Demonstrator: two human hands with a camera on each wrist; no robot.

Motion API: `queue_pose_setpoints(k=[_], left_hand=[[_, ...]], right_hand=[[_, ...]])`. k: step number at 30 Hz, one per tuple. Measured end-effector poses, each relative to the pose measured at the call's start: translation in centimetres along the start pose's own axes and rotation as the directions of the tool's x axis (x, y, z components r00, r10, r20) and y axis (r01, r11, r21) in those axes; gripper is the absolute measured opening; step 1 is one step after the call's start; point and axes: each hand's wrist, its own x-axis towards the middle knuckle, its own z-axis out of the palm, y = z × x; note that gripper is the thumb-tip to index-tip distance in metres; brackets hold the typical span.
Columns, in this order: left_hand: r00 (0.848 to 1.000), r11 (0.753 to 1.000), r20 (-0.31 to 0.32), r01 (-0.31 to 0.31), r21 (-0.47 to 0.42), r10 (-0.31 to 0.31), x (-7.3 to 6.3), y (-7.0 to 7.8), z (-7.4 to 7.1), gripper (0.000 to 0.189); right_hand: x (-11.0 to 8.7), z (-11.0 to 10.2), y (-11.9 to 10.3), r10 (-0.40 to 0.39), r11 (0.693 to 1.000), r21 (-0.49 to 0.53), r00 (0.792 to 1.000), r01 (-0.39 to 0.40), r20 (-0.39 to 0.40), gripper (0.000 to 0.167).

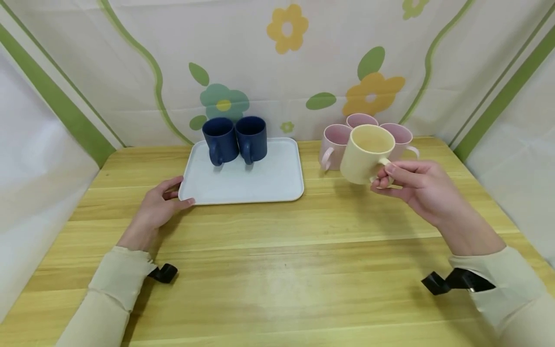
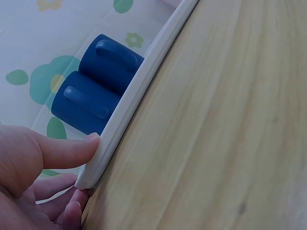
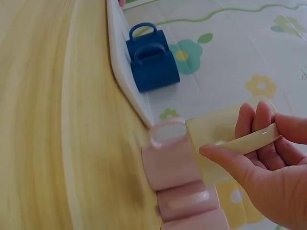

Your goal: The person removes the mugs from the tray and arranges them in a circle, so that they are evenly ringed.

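While the left forearm, in its cream left sleeve (image 1: 110, 289), is slanting forward past the near left of the white tray (image 1: 243, 185), I am seeing the left hand (image 1: 158, 206) clamping the tray's near left corner, thumb lying on the rim and fingers tucking beneath. Toward the tray's back edge, two navy mugs (image 1: 257, 144) are standing side by side on it. To the tray's right, the yellow mug (image 1: 362, 156) is hanging mouth-up above the table, in front of three pink mugs (image 1: 337, 150); I am not able to tell whether it is touching them. The right hand (image 1: 420, 185) is pinching its handle between thumb and fingers, the forearm angling in from the tray's near right in a cream right sleeve (image 1: 505, 289).

Left of the tray, a plain white sheet (image 1: 39, 183) is hanging; beneath it, a striped wooden table (image 1: 260, 270) is spreading on all sides; behind it, a flowered cloth (image 1: 312, 62) is rising; far to its right, another white sheet (image 1: 520, 159) is closing off the space.
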Motion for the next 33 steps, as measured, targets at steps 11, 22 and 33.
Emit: queue_pose_setpoints(k=[11, 22, 33], left_hand=[[1.0, 1.0, -0.006, -0.003, -0.003, 0.003, 0.0, 0.1, 0.3, 0.09], [1.0, 1.0, -0.001, -0.001, -0.008, 0.001, 0.3, -0.2, 0.2, 0.089], [1.0, 1.0, 0.001, -0.003, -0.002, 0.003, -0.1, 0.1, -0.1, 0.09]], right_hand=[[-2.0, -4.2, 0.6, 0.048, 0.996, 0.074, 0.998, -0.044, -0.05, 0.034], [-3.0, -6.7, 1.3, 0.106, 0.988, 0.119, 0.99, -0.094, -0.098, 0.035], [-3.3, -8.0, 2.0, 0.132, 0.981, 0.154, 0.986, -0.115, -0.104, 0.036]])
